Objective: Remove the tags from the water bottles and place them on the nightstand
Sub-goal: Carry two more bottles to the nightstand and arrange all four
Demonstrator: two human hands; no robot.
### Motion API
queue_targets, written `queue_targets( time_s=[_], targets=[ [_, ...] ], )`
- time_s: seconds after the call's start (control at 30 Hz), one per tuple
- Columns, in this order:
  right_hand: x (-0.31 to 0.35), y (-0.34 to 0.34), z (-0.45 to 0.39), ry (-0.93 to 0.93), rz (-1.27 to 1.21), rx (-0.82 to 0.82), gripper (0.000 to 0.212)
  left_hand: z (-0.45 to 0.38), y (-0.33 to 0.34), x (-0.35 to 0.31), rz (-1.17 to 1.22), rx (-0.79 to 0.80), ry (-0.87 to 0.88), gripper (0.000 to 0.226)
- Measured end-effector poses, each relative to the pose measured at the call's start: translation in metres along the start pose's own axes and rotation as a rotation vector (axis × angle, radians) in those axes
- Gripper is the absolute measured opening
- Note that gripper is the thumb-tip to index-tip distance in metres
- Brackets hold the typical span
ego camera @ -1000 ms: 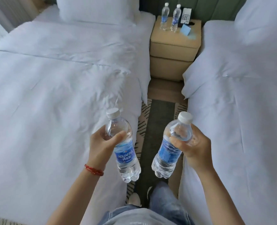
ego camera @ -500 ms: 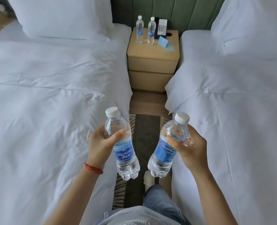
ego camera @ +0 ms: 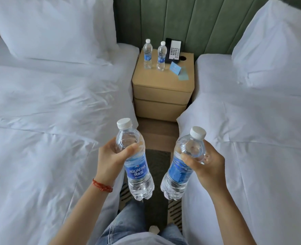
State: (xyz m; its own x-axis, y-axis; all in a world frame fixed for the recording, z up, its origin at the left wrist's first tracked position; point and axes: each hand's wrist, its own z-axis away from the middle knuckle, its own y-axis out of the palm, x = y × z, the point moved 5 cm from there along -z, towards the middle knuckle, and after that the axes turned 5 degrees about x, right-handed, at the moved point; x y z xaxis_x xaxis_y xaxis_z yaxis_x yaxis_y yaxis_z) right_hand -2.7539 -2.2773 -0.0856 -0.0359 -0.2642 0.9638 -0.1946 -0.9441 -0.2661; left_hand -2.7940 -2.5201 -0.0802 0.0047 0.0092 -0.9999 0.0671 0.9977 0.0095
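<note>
I hold one water bottle in each hand, in the aisle between the two beds. The left bottle (ego camera: 136,161) stands nearly upright, white cap on top, its blue AQUAFINA label facing me; my left hand (ego camera: 111,158) wraps its upper body from the left, thumb across the front just above the label. The right bottle (ego camera: 183,167) tilts, cap leaning up and to the right, base swung toward the other bottle; my right hand (ego camera: 208,165) curls round its shoulder from the right, thumb pressed on the front. The two bases sit near each other but apart. I cannot make out a tag on either bottle.

Ahead, well apart from my hands, stands the tan nightstand (ego camera: 162,85) against a green padded headboard (ego camera: 190,22). On its top two more bottles (ego camera: 148,54) stand upright side by side at the back left, a phone (ego camera: 173,51) just to their right, and a small blue card (ego camera: 176,68) in front of the phone.

White bedding flanks me — the left bed (ego camera: 40,121) with its pillow (ego camera: 54,27), the right bed (ego camera: 261,138) with its own. A red cord bracelet (ego camera: 102,185) circles my left wrist, and my jeans (ego camera: 126,225) show below, over a patterned rug (ego camera: 156,165).
</note>
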Motion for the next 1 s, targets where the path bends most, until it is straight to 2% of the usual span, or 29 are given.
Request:
queue_targets(
  time_s=[0.23, 0.47, 0.63, 0.77, 0.87, 1.0],
  targets=[
    [-0.003, 0.031, -0.121, 0.055, -0.029, -0.036, 0.059, -0.142, -0.002, 0.008, -0.013, 0.07, -0.023, 0.046],
    [0.008, 0.038, -0.228, 0.067, -0.008, -0.113, 0.047, -0.268, -0.007, -0.002, -0.051, 0.094, -0.014, 0.036],
    [0.004, 0.043, -0.309, 0.067, -0.018, -0.079, 0.056, -0.347, 0.004, 0.008, -0.03, 0.09, -0.058, 0.037],
    [-0.005, 0.042, -0.382, 0.062, -0.041, -0.047, 0.048, -0.411, 0.024, 0.014, -0.015, 0.1, -0.047, 0.033],
    [-0.009, 0.036, -0.44, 0.058, -0.057, -0.035, 0.057, -0.463, 0.038, 0.015, -0.031, 0.07, -0.037, 0.039],
    [-0.012, 0.027, -0.511, 0.059, -0.03, -0.003, 0.052, -0.524, 0.048, 0.016, -0.051, 0.031, -0.028, 0.042]
  ],
)
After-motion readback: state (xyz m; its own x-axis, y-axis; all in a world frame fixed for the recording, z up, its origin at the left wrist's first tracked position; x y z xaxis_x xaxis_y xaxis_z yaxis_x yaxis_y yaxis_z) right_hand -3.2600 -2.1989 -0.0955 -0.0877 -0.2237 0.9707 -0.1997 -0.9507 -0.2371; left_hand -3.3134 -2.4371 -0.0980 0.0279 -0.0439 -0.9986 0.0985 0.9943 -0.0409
